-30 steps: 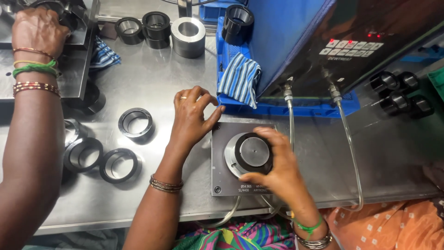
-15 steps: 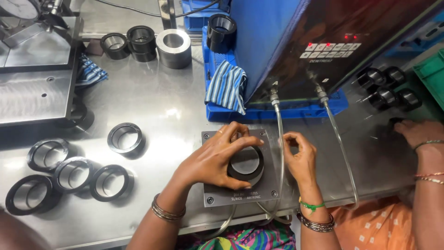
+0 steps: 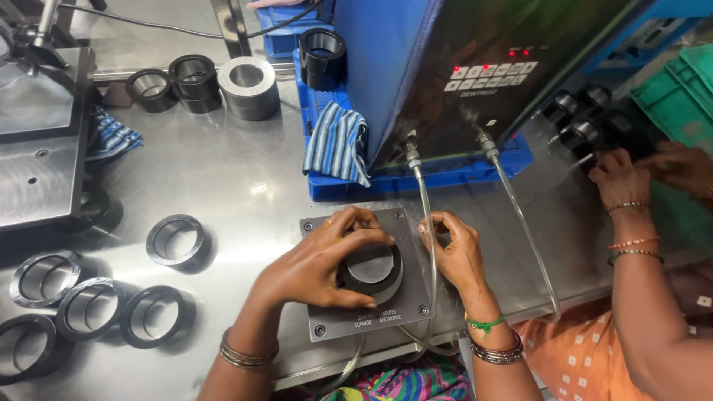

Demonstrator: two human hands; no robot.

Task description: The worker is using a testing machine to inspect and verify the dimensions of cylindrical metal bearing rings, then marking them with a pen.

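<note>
A black metal ring (image 3: 373,269) sits on a dark square gauge plate (image 3: 405,308) at the table's front edge. My left hand (image 3: 319,267) wraps over the ring from the left, thumb in front and fingers across its top. My right hand (image 3: 457,252) rests on the plate just right of the ring with its fingers curled, beside a clear tube (image 3: 427,215) that runs down from the machine. I see nothing held in the right hand.
A blue-sided gauge machine (image 3: 475,67) with a striped cloth (image 3: 338,145) stands behind the plate. Several loose black rings (image 3: 176,239) lie at the left, and steel cylinders (image 3: 247,85) stand at the back. Another person's hand (image 3: 620,178) works at the right near a green crate (image 3: 676,96).
My left hand moved from beside the plate onto the ring. My right hand left the ring's top and shifted to its right side. Another person's hands came into view at the right.
</note>
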